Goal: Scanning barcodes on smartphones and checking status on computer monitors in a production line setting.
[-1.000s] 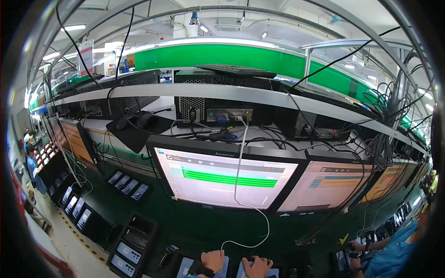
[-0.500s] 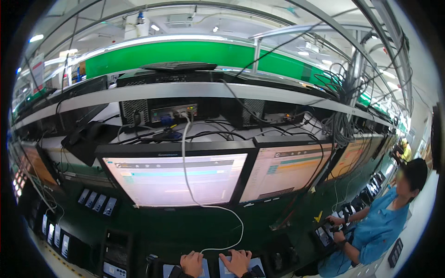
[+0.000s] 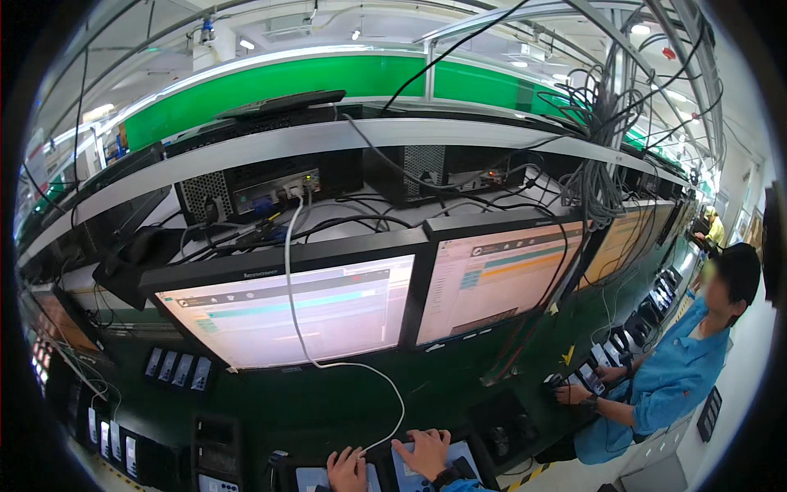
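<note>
My left hand (image 3: 347, 471) is at the lower edge, its fingers curled over a flat device with a pale blue face (image 3: 313, 479) lying in a black tray. The end of a white cable (image 3: 382, 371) runs to its fingertips; its plug is hidden there. To the right, my right hand (image 3: 426, 454) lies with fingers spread and thumb apart on a second pale-faced device (image 3: 463, 459), also in a black tray. The cable loops down from a black computer (image 3: 270, 184) on the shelf, across the front of a lit monitor (image 3: 246, 324).
A second lit monitor (image 3: 500, 279) stands to the right. Black trays (image 3: 217, 435) and upright phone-like devices (image 3: 176, 369) are at left. A black tray with dark parts (image 3: 504, 430) sits right of my hands. A co-worker in a blue shirt (image 3: 656, 377) handles devices at right.
The view has shifted and tilted, so the scene has moved left and the monitors lean. My right hand has moved up a little on its device. The co-worker's hands have moved closer together.
</note>
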Action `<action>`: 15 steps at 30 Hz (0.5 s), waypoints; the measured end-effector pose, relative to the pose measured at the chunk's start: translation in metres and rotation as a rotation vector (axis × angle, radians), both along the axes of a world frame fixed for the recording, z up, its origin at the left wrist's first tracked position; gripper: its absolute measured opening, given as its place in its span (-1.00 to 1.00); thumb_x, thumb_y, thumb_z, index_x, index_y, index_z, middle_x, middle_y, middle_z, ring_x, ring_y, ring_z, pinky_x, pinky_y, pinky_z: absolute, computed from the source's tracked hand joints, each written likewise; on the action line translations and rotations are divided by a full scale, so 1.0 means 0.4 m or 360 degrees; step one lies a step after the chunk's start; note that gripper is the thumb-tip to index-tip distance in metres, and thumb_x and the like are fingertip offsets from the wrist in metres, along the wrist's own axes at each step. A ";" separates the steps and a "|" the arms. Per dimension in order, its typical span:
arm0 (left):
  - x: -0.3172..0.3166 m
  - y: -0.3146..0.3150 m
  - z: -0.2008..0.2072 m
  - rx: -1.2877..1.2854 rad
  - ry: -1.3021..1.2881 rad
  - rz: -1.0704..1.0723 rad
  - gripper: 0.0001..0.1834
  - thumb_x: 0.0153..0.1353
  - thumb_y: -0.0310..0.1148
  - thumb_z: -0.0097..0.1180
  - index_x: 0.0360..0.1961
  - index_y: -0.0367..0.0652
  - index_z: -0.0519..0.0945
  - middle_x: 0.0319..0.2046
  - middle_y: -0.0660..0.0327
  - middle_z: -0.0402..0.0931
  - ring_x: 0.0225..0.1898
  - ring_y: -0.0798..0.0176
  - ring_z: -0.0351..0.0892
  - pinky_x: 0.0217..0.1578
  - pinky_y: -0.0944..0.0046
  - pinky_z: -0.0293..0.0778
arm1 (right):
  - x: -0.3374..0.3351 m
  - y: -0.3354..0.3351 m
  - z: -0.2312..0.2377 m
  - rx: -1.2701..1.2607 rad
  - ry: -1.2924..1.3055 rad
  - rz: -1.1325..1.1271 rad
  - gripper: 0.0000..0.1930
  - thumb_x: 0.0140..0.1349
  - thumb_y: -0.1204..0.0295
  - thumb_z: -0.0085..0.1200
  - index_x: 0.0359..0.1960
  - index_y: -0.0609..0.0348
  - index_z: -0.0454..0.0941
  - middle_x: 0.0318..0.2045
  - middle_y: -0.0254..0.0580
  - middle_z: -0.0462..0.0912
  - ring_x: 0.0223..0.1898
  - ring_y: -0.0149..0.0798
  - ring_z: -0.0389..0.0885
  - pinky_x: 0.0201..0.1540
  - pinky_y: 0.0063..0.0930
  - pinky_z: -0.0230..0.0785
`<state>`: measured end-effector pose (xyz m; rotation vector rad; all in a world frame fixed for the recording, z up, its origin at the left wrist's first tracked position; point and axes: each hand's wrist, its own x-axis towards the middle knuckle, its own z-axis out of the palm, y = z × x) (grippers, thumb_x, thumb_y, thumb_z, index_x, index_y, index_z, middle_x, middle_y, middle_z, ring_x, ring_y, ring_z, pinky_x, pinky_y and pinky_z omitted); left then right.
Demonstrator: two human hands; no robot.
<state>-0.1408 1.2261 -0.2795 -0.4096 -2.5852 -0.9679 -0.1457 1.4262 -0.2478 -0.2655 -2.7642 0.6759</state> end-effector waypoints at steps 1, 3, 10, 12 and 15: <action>-0.003 0.002 -0.002 -0.0001 -0.0003 0.0028 -0.74 0.29 -0.33 0.01 -0.08 -0.15 0.62 -0.10 0.09 0.62 0.07 -0.01 0.50 0.19 -0.03 0.24 | -0.003 -0.001 -0.014 -0.0001 -0.0003 0.0028 -0.45 0.09 -0.18 0.07 -0.31 0.09 0.67 -0.32 -0.26 0.71 -0.17 -0.23 0.51 0.06 -0.17 0.00; -0.011 0.014 0.006 0.0020 -0.0029 -0.0018 -0.75 0.29 -0.34 0.01 -0.10 -0.17 0.62 -0.12 0.06 0.62 0.06 -0.01 0.50 0.18 -0.03 0.25 | -0.005 -0.001 -0.035 -0.0032 0.0041 -0.0033 -0.46 0.09 -0.17 0.09 -0.30 0.09 0.68 -0.33 -0.28 0.71 -0.15 -0.22 0.51 0.07 -0.17 0.00; -0.007 0.021 0.025 0.0062 0.0042 -0.0070 -0.73 0.27 -0.32 0.01 -0.11 -0.21 0.62 -0.12 0.04 0.61 0.02 0.00 0.51 0.15 -0.04 0.26 | 0.007 0.007 0.003 0.0000 0.0067 -0.0061 -0.52 0.06 -0.12 0.14 -0.34 0.07 0.68 -0.39 -0.31 0.69 -0.14 -0.20 0.52 0.09 -0.13 0.01; -0.001 0.026 0.038 0.0114 0.0031 -0.0126 -0.74 0.26 -0.32 0.02 -0.12 -0.20 0.62 -0.12 0.05 0.61 0.04 -0.01 0.50 0.15 -0.05 0.26 | 0.010 0.013 -0.005 -0.0005 0.0050 -0.0089 -0.52 0.07 -0.13 0.13 -0.34 0.05 0.69 -0.39 -0.29 0.69 -0.14 -0.19 0.52 0.10 -0.12 0.01; 0.003 -0.010 0.042 0.0045 0.0002 -0.0143 -0.73 0.24 -0.31 0.04 -0.12 -0.21 0.63 -0.11 0.06 0.62 0.04 -0.01 0.51 0.16 -0.05 0.25 | 0.003 -0.012 -0.016 0.0063 0.0054 -0.0031 -0.50 0.10 -0.17 0.07 -0.34 0.02 0.69 -0.37 -0.26 0.70 -0.16 -0.20 0.53 0.08 -0.13 0.03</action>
